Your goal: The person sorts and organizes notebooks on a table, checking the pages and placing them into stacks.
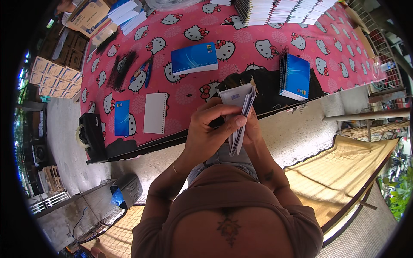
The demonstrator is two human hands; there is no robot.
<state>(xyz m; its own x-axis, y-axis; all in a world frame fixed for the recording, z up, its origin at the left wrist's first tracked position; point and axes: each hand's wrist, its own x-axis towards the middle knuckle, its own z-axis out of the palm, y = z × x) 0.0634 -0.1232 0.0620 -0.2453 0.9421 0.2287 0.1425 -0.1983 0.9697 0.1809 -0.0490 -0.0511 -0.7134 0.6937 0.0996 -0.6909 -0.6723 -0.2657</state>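
Above the table's near edge, both hands grip a stack of white paper sheets (235, 95), tilted nearly upright. Part of its top sheet carries a small purple print, and a torn brownish edge shows at the upper corner. My left hand (211, 122) is closed on the near left side, thumb pressed against the sheets' edges. Behind the stack on the right is my right hand (252, 129), closed round it with its fingers partly hidden. A blue-covered spiral notebook (297, 76) lies to the right of the hands, and a blue-covered pad (194, 59) lies beyond them.
The pink patterned tablecloth (241, 36) bears a punched white sheet pad (155, 112), a small blue cover (121, 118), pliers (148, 71) and black binding coils (122, 71). A tape dispenser (92, 135) stands at the left corner. Notebook stacks (284, 10) and cardboard boxes (88, 17) stand farther back.
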